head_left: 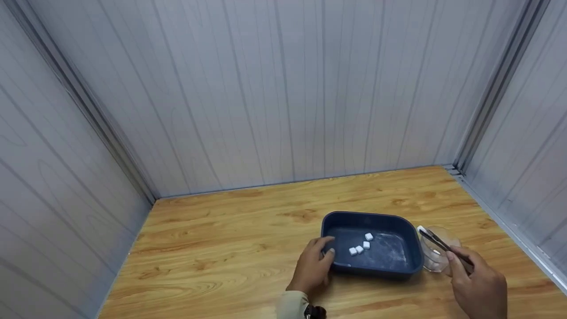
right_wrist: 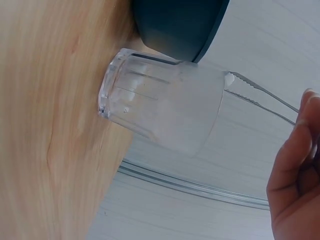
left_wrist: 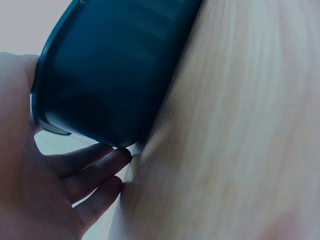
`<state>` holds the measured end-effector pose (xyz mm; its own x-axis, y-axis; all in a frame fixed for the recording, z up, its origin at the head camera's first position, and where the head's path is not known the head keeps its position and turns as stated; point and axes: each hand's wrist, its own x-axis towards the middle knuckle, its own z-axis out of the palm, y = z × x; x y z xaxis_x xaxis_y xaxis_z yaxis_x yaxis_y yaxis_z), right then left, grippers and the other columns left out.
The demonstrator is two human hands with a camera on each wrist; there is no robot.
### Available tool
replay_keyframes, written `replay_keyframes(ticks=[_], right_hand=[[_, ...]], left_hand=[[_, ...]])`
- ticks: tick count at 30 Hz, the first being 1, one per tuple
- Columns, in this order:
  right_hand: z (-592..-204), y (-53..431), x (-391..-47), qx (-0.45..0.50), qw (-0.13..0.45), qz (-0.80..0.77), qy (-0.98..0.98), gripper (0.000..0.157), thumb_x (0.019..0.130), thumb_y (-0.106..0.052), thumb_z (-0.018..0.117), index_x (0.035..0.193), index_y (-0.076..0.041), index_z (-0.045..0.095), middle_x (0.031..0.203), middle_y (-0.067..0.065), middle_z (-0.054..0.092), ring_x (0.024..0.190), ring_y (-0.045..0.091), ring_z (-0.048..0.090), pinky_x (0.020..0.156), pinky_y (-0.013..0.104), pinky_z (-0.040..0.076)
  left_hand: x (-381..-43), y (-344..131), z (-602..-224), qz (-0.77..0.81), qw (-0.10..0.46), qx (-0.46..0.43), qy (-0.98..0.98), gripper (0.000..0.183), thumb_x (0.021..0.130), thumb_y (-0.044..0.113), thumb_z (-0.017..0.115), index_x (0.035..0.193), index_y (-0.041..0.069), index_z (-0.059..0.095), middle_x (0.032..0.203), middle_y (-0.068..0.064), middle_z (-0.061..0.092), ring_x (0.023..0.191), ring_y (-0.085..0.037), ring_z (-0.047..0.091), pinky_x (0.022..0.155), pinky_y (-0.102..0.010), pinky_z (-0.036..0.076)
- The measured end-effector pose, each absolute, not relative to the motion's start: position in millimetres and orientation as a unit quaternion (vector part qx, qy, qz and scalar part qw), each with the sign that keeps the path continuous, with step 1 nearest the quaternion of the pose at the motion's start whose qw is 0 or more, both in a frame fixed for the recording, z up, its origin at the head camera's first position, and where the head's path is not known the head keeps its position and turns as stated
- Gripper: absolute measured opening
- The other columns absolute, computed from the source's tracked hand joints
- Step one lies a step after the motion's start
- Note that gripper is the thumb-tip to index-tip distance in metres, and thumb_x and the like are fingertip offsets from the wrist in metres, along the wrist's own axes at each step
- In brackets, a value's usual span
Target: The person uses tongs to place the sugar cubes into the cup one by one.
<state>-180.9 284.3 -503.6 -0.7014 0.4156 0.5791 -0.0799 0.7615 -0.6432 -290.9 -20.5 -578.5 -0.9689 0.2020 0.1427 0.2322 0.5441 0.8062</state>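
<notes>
Pale panels with a faint grain pattern (head_left: 266, 88) enclose a yellow wood-grain tabletop (head_left: 199, 248) on three sides. The right hand (head_left: 480, 283) is clamped on slim metal tweezers (head_left: 438, 241), thumb and fingers pinching the shanks; the tool extends forward and leftward. The serrated tips hold one white cube (right_wrist: 229, 80) at the mouth of a clear plastic cup (right_wrist: 165, 105), which stands upright on the tabletop just beside the basin's right end. The left hand (head_left: 311, 268) grips the left end of the dark blue basin (head_left: 385, 254), thumb and index finger over the rim, remaining fingers against the outer wall. Four loose white cubes (head_left: 366, 244) lie on the basin floor, left of whitish smears. A dark wristwatch (head_left: 315, 312) and light sleeve (head_left: 290, 305) sit behind the left hand.
</notes>
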Motion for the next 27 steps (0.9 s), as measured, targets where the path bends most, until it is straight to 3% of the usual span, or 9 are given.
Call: replay_keyframes(ticks=[8,16,27], right_hand=[[-502.6,286.2,-176.8,-0.110,0.370,0.339,-0.858,0.018,0.084,-0.010,0.067,0.099,0.002,0.068,0.086,0.017,0.068,0.063,-0.020,0.046,0.054,0.003,0.038],[-507.7,291.4,-175.5,-0.118,0.373,0.336,-0.857,0.018,0.084,-0.009,0.066,0.097,0.005,0.066,0.079,0.019,0.067,0.053,-0.018,0.046,0.048,0.006,0.039],[-513.8,295.1,-179.6,-0.157,0.311,0.334,-0.876,0.023,0.087,-0.019,0.064,0.100,0.000,0.067,0.076,0.012,0.068,0.049,-0.007,0.052,0.047,0.011,0.038]], left_hand=[[-290.2,-20.3,-578.0,-0.466,0.002,-0.115,-0.877,0.034,0.092,0.034,0.052,0.126,0.033,0.056,0.122,0.013,0.048,0.066,-0.005,0.054,0.076,-0.030,0.042],[-291.1,-20.8,-576.9,-0.457,0.008,-0.119,-0.881,0.033,0.092,0.035,0.052,0.125,0.033,0.056,0.124,0.014,0.048,0.087,-0.005,0.050,0.082,-0.033,0.041],[-290.3,-20.3,-575.3,-0.451,0.021,-0.129,-0.883,0.033,0.093,0.034,0.052,0.126,0.033,0.056,0.120,0.014,0.049,0.084,-0.006,0.050,0.076,-0.031,0.042]])
